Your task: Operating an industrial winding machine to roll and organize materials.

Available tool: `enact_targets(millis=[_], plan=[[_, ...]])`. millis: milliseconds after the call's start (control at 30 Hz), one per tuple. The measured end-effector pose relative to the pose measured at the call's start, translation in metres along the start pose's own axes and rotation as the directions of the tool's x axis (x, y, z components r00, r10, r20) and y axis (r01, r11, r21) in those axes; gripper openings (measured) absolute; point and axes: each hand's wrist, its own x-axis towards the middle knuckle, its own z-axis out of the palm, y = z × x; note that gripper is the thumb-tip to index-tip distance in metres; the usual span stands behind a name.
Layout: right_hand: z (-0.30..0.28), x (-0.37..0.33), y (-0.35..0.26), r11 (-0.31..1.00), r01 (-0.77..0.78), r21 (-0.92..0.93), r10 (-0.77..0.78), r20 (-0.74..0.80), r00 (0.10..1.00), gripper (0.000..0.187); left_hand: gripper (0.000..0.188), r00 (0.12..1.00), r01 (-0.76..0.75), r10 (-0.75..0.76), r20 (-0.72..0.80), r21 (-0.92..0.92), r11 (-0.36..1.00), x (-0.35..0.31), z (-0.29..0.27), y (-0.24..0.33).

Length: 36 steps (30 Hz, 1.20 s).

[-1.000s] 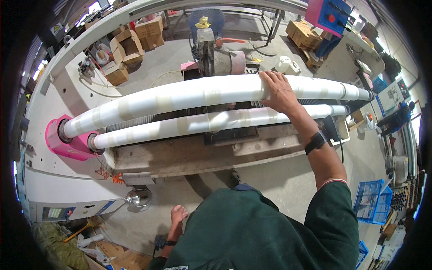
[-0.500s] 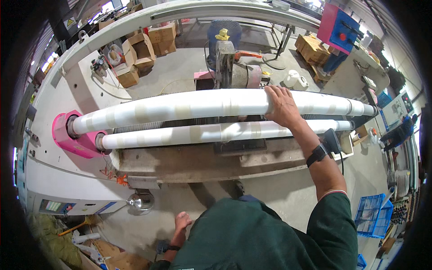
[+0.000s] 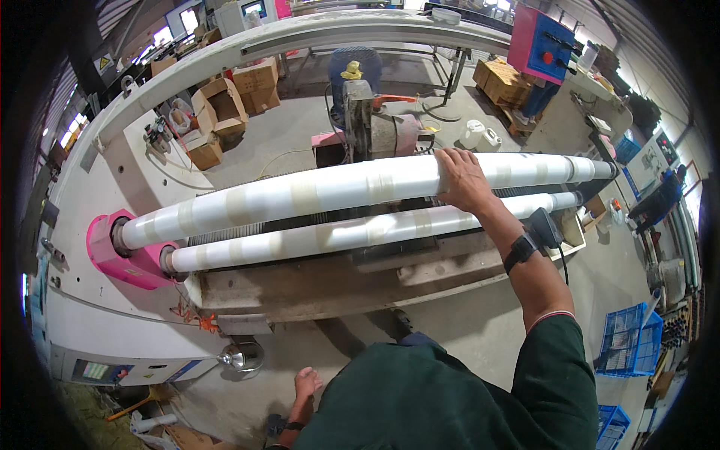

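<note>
Overall, a long white beam (image 3: 217,56) spans the upper part of the frame, bent by the lens. Below it, the upper white roller (image 3: 300,193) runs across the middle from left to upper right, banded with beige patches. Parallel and nearer the person lies the thinner lower white roller (image 3: 300,241), with a stained trough (image 3: 337,289) just beneath it. At upper centre, behind the rollers, stands an upright machine head (image 3: 360,112). At the left, a pink end block (image 3: 127,262) takes the ends of both rollers. A blue and pink control box (image 3: 551,52) sits at upper right, a blue crate (image 3: 630,341) at lower right, an open cardboard box (image 3: 231,120) at upper left.

Right of centre, the right hand (image 3: 463,180) lies on top of the upper roller, fingers extended over its surface rather than wrapped around it. Low and left of centre, the left hand (image 3: 306,382) hangs beside the body, fingers loosely bent; whether it holds anything, I cannot tell. Smaller are a shiny metal cup (image 3: 246,357) at lower left and a black wristband (image 3: 523,251) on the right arm.
</note>
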Motion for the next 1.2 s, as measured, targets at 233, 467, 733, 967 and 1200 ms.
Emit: enact_targets(millis=[233, 467, 733, 967, 1200], plan=[[0.006, 0.005, -0.007, 0.999, -0.006, -0.038, 0.007, 0.032, 0.999, 0.081, 0.037, 1.0, 0.001, -0.001, 0.028, 0.01, 1.0, -0.006, -0.023, -0.003], [0.015, 0.012, -0.014, 0.999, 0.04, -0.013, -0.04, -0.029, 0.999, 0.079, 0.04, 1.0, 0.013, -0.013, -0.015, 0.007, 1.0, -0.019, -0.039, -0.004], [0.011, 0.022, -0.014, 0.999, 0.02, 0.029, -0.022, 0.094, 0.995, 0.081, 0.033, 0.998, -0.006, 0.0, -0.066, -0.092, 0.996, -0.027, -0.05, -0.008], [0.014, -0.018, -0.047, 0.997, 0.04, 0.065, -0.026, -0.2, 0.98, 0.083, 0.021, 0.995, -0.045, 0.066, 0.071, -0.264, 0.963, -0.024, -0.053, -0.022], [0.078, -0.123, -0.107, 0.902, 0.023, 0.43, -0.025, 0.0, 1.0, 0.064, 0.007, 0.989, -0.102, 0.105, 0.108, -0.038, 0.994, -0.008, -0.042, -0.012]])
